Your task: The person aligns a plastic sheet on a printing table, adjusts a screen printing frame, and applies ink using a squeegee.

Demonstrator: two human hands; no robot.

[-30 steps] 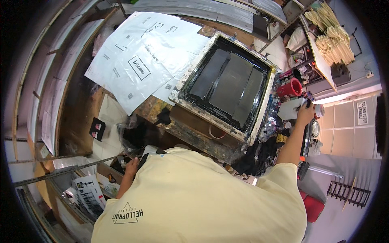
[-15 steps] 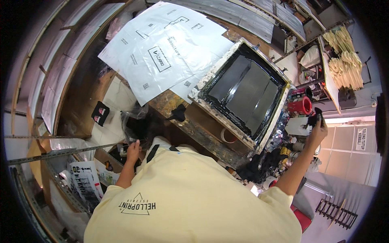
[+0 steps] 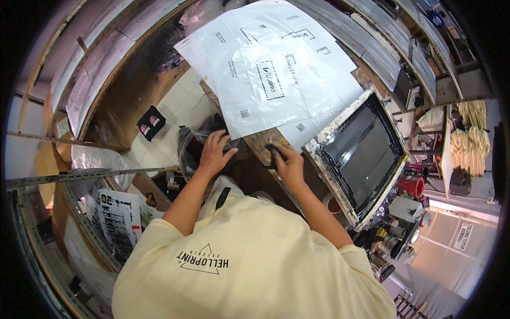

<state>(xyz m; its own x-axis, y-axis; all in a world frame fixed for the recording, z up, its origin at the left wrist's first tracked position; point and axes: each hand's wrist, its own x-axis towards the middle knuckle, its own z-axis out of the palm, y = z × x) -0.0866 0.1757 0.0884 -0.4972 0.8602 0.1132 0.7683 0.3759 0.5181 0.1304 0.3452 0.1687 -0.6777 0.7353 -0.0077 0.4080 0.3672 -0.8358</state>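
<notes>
My left hand [image 3: 214, 153] reaches forward with its fingers apart, close to the near corner of a large white printed plastic sheet [image 3: 249, 101]. It seems to hold nothing. My right hand [image 3: 290, 167] is closed on a crumpled black cloth [image 3: 273, 153] at the stained edge of the wooden worktable [image 3: 260, 148]. Right of this hand stands a screen-printing frame [image 3: 366, 154], its mesh dark and its inner border smeared with black ink. Below my left hand, a clear plastic bag [image 3: 187, 154] with dark contents hangs or sits by the table.
A black piece with pink prints [image 3: 151, 123] lies at left over the pale tiled floor [image 3: 180, 101]. Red ink tubs [image 3: 411, 185] and a white container [image 3: 406, 209] stand right of the frame. Metal rails [image 3: 85, 177] and racks border the left side.
My right hand has come from the far right, beside the tubs, to the black cloth at the table edge. My left hand has moved forward from the bag toward the sheet. The view has shifted.
</notes>
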